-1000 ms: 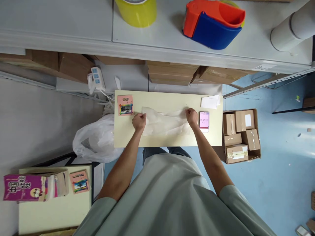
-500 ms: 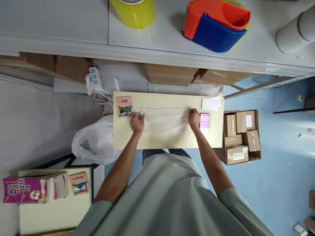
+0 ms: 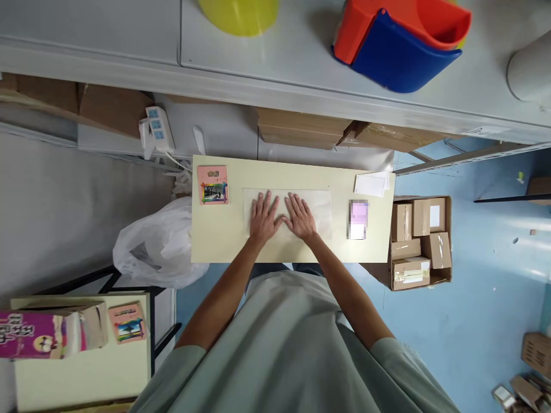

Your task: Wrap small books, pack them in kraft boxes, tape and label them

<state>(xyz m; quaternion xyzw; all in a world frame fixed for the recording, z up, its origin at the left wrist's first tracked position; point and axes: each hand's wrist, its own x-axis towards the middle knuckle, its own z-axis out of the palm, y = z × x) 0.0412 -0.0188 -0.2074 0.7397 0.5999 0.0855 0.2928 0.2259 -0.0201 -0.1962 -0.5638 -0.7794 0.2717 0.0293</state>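
Observation:
A thin, whitish translucent sheet [image 3: 322, 212], paper or plastic film, lies flat on the pale yellow table [image 3: 267, 172]. My left hand [image 3: 264, 218] presses flat on its left half, fingers stretched out and spread. Beside it my right hand [image 3: 300, 217] rests flat too, fingers extended and the thumbs nearly touching. Neither hand grips anything. To the left sits a pink booklet [image 3: 213, 185] with a framed picture on its cover. On the right are a blurred-out phone [image 3: 358, 219] and a few white cards [image 3: 371, 184].
Left of the table hangs a white plastic bag [image 3: 159, 244]. A carton of small boxes [image 3: 420, 244] stands at the right. Across the back, a grey shelf [image 3: 275, 74] carries a red-and-blue tape dispenser [image 3: 400, 49] and yellow tape [image 3: 241, 14]. A side table [image 3: 86, 378] holds books.
My hands have let go of the sheet's two upper side edges and moved inward to its middle, where they lie flat. The sheet looks smoother. The view has shifted slightly.

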